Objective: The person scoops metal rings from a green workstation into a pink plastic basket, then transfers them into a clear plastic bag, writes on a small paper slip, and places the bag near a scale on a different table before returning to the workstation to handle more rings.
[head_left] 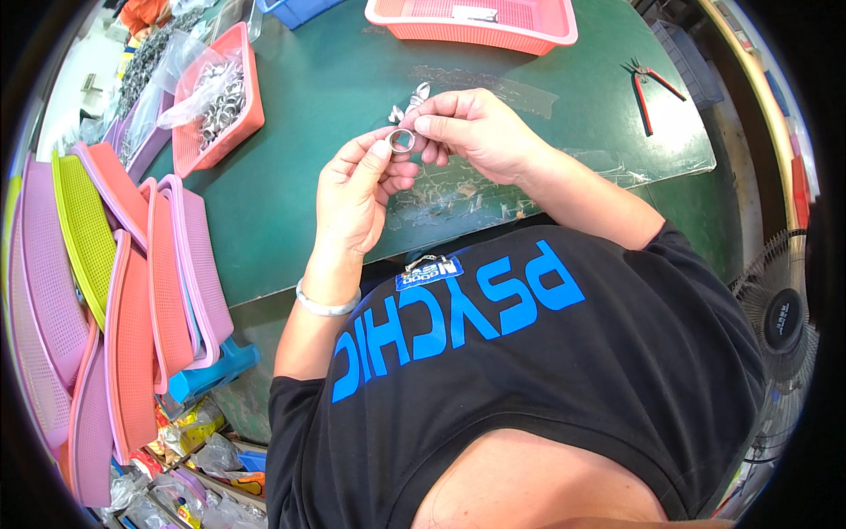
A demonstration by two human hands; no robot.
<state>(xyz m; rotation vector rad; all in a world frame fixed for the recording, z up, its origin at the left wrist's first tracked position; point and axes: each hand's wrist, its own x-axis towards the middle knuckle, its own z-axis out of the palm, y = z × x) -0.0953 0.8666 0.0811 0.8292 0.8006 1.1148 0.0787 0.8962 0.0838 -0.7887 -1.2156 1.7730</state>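
A silvery metal ring (401,141) is pinched upright between the thumb and fingers of my left hand (357,181), above the near edge of the green table. My right hand (471,128) is close against it, thumb and forefinger pressed together at the ring's right side. Whether those fingers grip the ring itself or some smaller piece is hidden. Just beyond my fingers lie several small silvery metal pieces (421,92) on the table. To the left, a coral plastic basket (251,75) holds a heap of similar silvery rings (225,106) partly under a clear plastic bag (187,108).
A pink basket (480,35) sits at the table's far side. Red-handled pliers (644,101) lie on the right of the green table (300,238). Stacked purple, coral and green baskets (84,234) crowd the left. A fan (784,319) stands at the right.
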